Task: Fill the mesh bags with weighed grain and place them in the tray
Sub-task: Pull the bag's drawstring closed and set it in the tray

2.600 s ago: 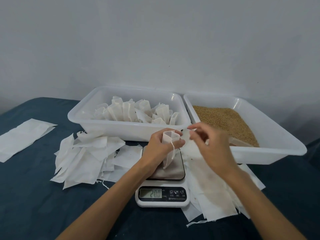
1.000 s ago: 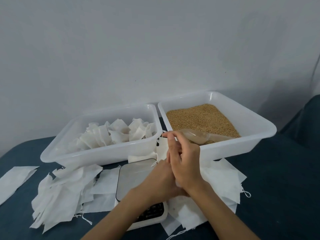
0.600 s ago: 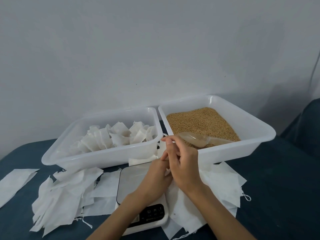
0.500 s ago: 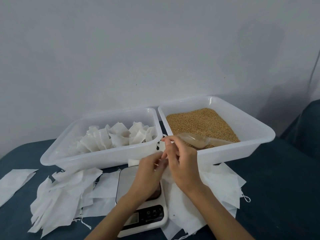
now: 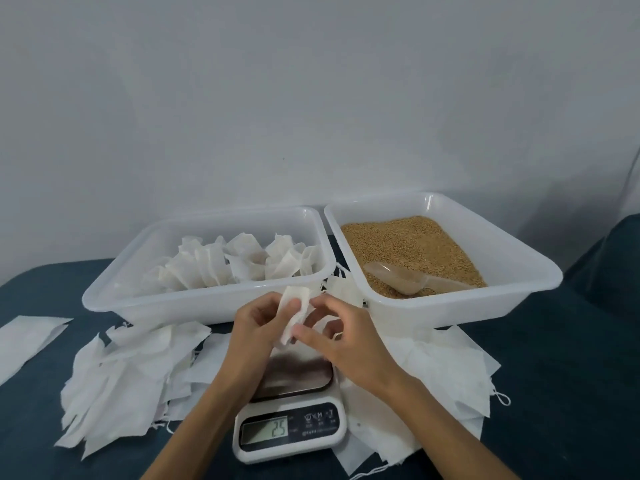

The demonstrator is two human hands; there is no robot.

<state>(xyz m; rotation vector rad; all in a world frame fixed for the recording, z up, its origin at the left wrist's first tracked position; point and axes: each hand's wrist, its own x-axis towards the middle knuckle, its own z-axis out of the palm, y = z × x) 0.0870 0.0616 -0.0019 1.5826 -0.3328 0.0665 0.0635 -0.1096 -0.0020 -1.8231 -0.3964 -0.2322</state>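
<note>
Both hands meet at the centre of the frame, just above the steel platform of the scale [image 5: 289, 424]. The left hand [image 5: 254, 329] grips a small white mesh bag [image 5: 293, 313], fingers curled round its lower part so the open top stands up above the knuckles. The right hand [image 5: 341, 336] pinches at the bag's right edge with thumb and forefinger; whether it holds a drawstring I cannot tell. The scale's display, lower centre, reads 25.

Behind the hands, 2 white plastic trays sit side by side on the dark blue bench [image 5: 571, 393]. The left tray [image 5: 145, 306] holds a cluster of filled mesh bags [image 5: 239, 265] standing upright. The right tray [image 5: 519, 271] holds the grain [image 5: 401, 237], with a clear plastic scoop [image 5: 405, 278] lying in it near its front wall. Empty flat bags [image 5: 114, 382] lie heaped at lower left, and more [image 5: 443, 372] spread under the scale toward the right.
</note>
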